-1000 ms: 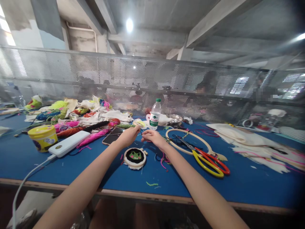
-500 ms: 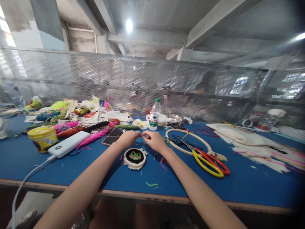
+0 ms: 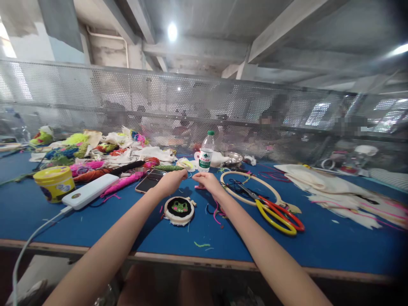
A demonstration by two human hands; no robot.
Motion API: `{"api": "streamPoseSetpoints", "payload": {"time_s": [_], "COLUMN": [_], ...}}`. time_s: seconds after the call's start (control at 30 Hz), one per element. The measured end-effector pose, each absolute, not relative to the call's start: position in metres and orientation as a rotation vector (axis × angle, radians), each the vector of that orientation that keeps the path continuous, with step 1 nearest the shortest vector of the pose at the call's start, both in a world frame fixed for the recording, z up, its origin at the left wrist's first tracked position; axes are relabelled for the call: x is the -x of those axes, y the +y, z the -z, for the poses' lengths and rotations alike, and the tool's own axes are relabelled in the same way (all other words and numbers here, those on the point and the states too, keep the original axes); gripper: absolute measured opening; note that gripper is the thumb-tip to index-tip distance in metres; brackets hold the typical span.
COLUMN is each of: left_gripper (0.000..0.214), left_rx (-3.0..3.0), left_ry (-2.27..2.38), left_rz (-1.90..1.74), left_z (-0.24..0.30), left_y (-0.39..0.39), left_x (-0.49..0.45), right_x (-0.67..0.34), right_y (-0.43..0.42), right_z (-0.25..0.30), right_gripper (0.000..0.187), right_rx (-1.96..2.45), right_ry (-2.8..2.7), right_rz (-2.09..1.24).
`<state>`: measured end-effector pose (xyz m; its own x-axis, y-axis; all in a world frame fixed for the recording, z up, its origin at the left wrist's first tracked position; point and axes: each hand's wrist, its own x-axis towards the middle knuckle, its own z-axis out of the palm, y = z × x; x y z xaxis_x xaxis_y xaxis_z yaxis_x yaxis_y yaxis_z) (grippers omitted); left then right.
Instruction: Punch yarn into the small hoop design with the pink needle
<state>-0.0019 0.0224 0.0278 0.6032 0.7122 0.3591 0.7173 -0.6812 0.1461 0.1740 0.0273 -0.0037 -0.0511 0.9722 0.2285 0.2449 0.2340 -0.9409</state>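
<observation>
Beyond a small embroidery hoop point(image 3: 179, 220), my left hand point(image 3: 174, 182) is closed, its fingertips pressed together. What it pinches, if anything, is too small to make out. My right hand point(image 3: 208, 182) faces it across a narrow gap, fingers bent and drawn together. Something pinkish shows under its fingers, too small to name. The hoop lies on the blue table between my forearms, with a green frog face point(image 3: 179, 207) on black fabric. A water bottle point(image 3: 206, 154) with a green cap stands just behind my hands. Left of my left hand lies a phone point(image 3: 147, 183).
Large scissors point(image 3: 276, 216) with red and yellow handles rest across a bigger wooden hoop point(image 3: 227, 174) at right. White cloth point(image 3: 321, 182) lies further right. At left are a white power bank point(image 3: 91, 191), a yellow tub point(image 3: 55, 187) and heaped yarn point(image 3: 86, 148). A perforated metal screen point(image 3: 153, 102) stands behind.
My hands have moved slightly apart from nearly touching, leaving a gap between the fingertips. The pinkish thing now shows under my right hand. The view has shifted slightly.
</observation>
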Motion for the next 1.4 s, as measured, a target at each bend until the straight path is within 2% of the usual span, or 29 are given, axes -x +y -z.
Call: {"api": "streamPoseSetpoints", "payload": {"time_s": [0.2, 0.57, 0.87, 1.4], "left_gripper": [0.023, 0.016, 0.017, 0.020], "left_rx": [2.746, 2.747, 2.756, 2.664], "left_ry": [-1.303, -1.282, -1.287, -1.265], "left_rz": [0.658, 0.592, 0.637, 0.605], "left_z": [-0.029, -0.026, -0.028, -0.028], "left_y": [0.020, 0.019, 0.023, 0.018], "left_x": [0.001, 0.003, 0.006, 0.002], "right_x": [-0.169, -0.153, -0.164, -0.150], "right_y": [0.020, 0.002, 0.006, -0.013], "right_z": [0.001, -0.007, -0.007, -0.018], "right_gripper": [0.024, 0.017, 0.022, 0.013], "right_rx": [1.180, 1.122, 1.234, 1.265], "right_ry": [-1.582, -1.833, -1.793, -1.954], "right_rz": [-0.801, -0.563, -0.385, -0.157]}}
